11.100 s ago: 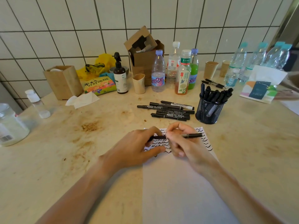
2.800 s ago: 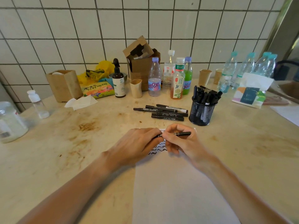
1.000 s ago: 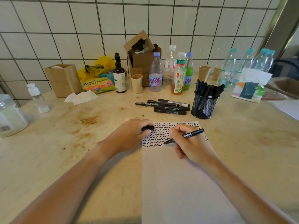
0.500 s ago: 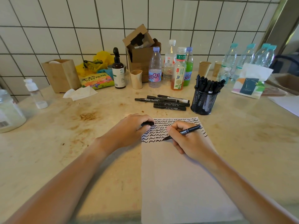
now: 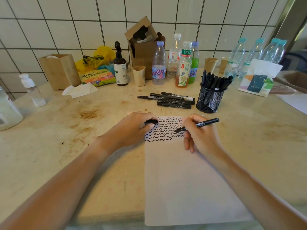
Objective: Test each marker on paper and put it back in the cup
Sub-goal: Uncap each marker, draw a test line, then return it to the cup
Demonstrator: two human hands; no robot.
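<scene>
A white sheet of paper (image 5: 187,180) lies in front of me, its top covered with rows of black squiggles. My right hand (image 5: 200,135) grips an uncapped black marker (image 5: 203,124), tip down on the paper among the squiggles. My left hand (image 5: 131,128) rests on the paper's top left corner and holds the marker's black cap (image 5: 152,122). A black mesh cup (image 5: 209,101) full of black markers stands behind the paper to the right. Several loose black markers (image 5: 172,100) lie in a row to the left of the cup.
Along the tiled wall stand drink bottles (image 5: 159,63), a dark pump bottle (image 5: 120,67), paper cups (image 5: 210,64), a cardboard box (image 5: 143,45) and a wooden holder (image 5: 59,70). A tissue pack (image 5: 256,82) sits at the right, a clear jar (image 5: 6,110) at the left edge.
The marker was uncapped between 2.8 s and 1 s ago; the cap stayed in my left hand. Since then the marker tip has moved across the paper, with new squiggles in the lower rows.
</scene>
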